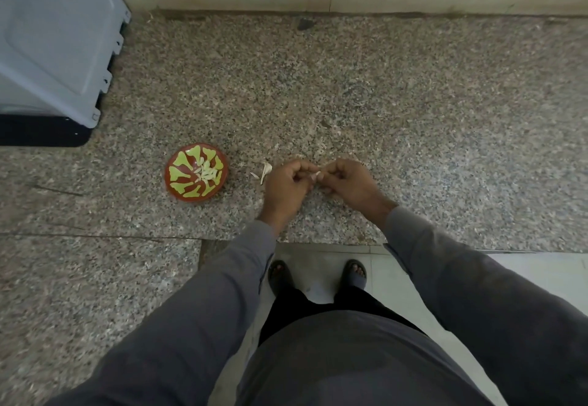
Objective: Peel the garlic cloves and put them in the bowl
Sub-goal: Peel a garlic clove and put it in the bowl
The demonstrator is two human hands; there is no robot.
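Both hands meet above the granite counter near its front edge. My left hand [286, 184] and my right hand [345, 179] pinch a small garlic clove [315, 176] between their fingertips; most of the clove is hidden by the fingers. To the left stands a red bowl [178, 189] with a yellow-green pattern, and several peeled cloves [206, 171] lie in its middle. Bits of white garlic skin [266, 171] lie on the counter just left of my left hand.
A grey-white appliance [54, 43] with a black base stands at the back left corner. A wall runs along the counter's far edge. The counter's front edge [318, 242] drops to a tiled floor where my feet stand.
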